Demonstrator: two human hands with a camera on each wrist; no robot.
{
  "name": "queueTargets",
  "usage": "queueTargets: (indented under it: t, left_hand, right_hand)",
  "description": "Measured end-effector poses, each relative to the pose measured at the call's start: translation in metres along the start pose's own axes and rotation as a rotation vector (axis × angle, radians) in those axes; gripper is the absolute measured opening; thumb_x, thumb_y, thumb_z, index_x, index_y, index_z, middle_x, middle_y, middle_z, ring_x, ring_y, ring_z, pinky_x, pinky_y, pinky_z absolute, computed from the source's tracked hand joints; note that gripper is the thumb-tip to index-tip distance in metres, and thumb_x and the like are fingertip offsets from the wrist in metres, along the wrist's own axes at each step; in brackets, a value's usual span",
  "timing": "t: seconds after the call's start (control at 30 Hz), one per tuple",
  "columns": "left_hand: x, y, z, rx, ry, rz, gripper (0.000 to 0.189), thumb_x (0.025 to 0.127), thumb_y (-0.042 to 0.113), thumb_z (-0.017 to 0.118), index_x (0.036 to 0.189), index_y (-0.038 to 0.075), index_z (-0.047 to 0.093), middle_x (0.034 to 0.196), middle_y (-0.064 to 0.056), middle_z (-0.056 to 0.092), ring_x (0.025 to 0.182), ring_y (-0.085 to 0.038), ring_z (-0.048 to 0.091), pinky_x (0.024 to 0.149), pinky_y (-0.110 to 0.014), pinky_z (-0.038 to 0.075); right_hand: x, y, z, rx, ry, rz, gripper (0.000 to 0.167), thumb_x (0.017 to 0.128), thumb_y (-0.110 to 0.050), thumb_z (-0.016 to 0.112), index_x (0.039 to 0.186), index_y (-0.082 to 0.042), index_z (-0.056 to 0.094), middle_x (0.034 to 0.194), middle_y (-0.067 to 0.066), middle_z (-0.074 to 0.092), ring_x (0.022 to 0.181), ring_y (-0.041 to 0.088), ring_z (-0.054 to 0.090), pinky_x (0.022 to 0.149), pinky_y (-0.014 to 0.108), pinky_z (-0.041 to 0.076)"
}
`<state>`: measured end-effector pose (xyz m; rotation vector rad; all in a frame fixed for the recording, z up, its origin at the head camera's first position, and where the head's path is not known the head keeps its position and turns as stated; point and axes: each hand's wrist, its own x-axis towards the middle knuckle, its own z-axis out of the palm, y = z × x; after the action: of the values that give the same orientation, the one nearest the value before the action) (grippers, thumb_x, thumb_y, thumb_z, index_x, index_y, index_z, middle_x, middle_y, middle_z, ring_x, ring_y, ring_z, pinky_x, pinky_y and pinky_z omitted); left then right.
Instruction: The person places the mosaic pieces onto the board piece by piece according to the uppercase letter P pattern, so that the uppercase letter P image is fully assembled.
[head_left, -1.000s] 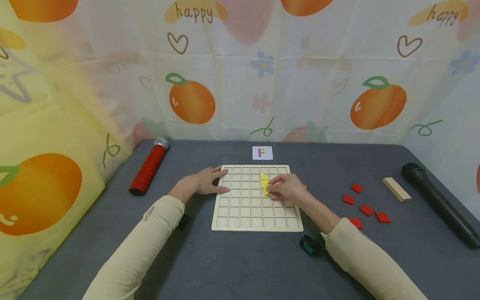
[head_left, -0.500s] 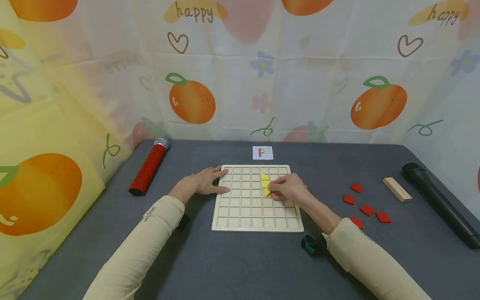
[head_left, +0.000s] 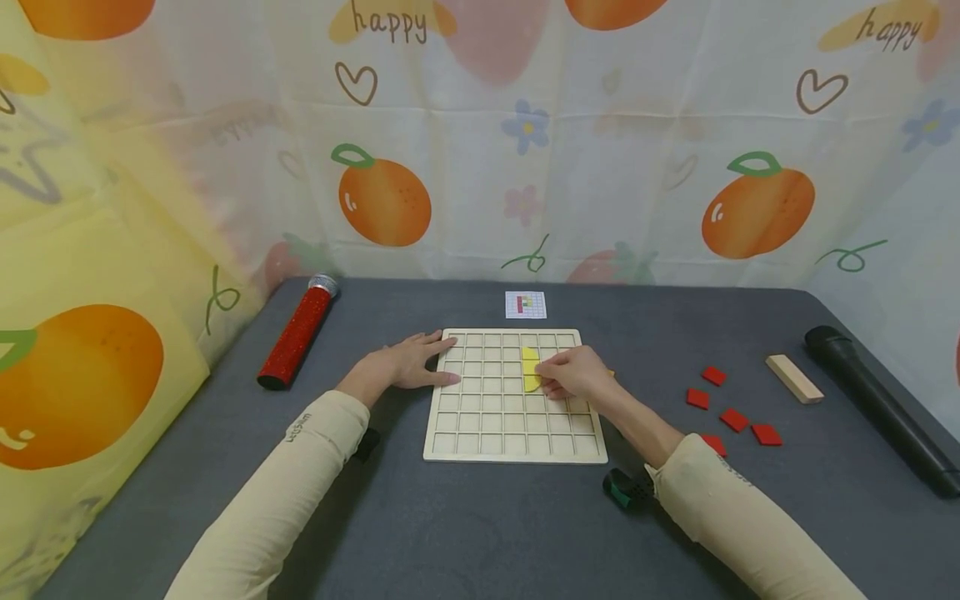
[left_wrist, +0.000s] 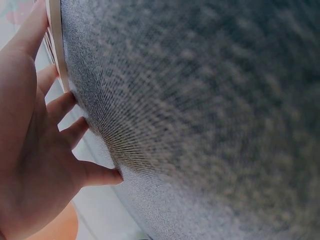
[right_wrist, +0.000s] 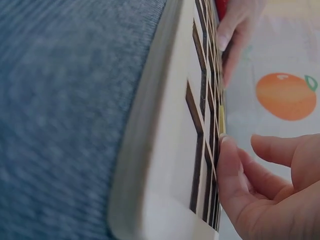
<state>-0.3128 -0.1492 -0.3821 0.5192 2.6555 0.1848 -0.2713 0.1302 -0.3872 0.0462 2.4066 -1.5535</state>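
Note:
My left hand [head_left: 411, 363] rests spread at the left edge of a pale wooden grid board [head_left: 480, 425]; in the left wrist view, its fingers lie along the board's rim. Several yellow tiles [head_left: 529, 355] form a short column on the board, right of its middle. Beside the lower end of that column, my right hand [head_left: 579, 373] touches a yellow tile with a fingertip. In the right wrist view, this fingertip meets the yellow tile [right_wrist: 221, 120] edge-on, while another digit stands apart from it. The right hand hides part of the board.
Several red tiles [head_left: 733, 419] lie right of the board, near a wooden block [head_left: 793, 379] and a black microphone [head_left: 877, 408]. A red microphone [head_left: 300, 333] lies at the left. Behind the board is a printed pattern card [head_left: 526, 305]. A bit of yellow [head_left: 612, 373] shows past the right hand.
The lowest yellow tile, tilted at first, now lies squarer in the column at the right hand's fingertips. That hand has shifted only slightly; the left hand stays put.

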Motion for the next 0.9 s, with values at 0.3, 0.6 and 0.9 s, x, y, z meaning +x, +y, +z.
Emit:
queueTargets:
  t: [0.3, 0.6, 0.9]
  left_hand:
    - [0.0, 0.001, 0.0, 0.009, 0.007, 0.005, 0.083, 0.091, 0.063, 0.048, 0.155, 0.025, 0.012, 0.159, -0.007, 0.004, 0.143, -0.034, 0.002, 0.102, -0.071, 0.01]
    - [-0.002, 0.002, 0.001, 0.001, 0.006, 0.004, 0.083, 0.091, 0.063, 0.048, 0.155, 0.024, 0.012, 0.159, -0.006, 0.004, 0.143, -0.034, 0.003, 0.102, -0.071, 0.01]
    - [-0.001, 0.0, 0.002, 0.004, 0.012, 0.003, 0.083, 0.09, 0.064, 0.048, 0.155, 0.025, 0.012, 0.159, -0.006, 0.004, 0.144, -0.033, 0.003, 0.103, -0.07, 0.01]
  right_hand:
    - [-0.003, -0.002, -0.004, -0.013, -0.032, -0.041, 0.026, 0.095, -0.013, 0.06, 0.109, 0.009, 0.067, 0.082, 0.014, 0.066, 0.069, 0.017, 0.065, 0.065, 0.028, 0.056]
    - [0.001, 0.005, -0.016, 0.01, -0.181, -0.096, 0.033, 0.097, -0.018, 0.058, 0.116, 0.008, 0.063, 0.093, 0.016, 0.065, 0.081, 0.021, 0.064, 0.072, 0.031, 0.055]
    - [0.003, 0.014, -0.035, 0.018, -0.264, -0.138, 0.046, 0.096, -0.025, 0.059, 0.127, 0.008, 0.054, 0.106, 0.017, 0.063, 0.095, 0.023, 0.061, 0.084, 0.034, 0.052]
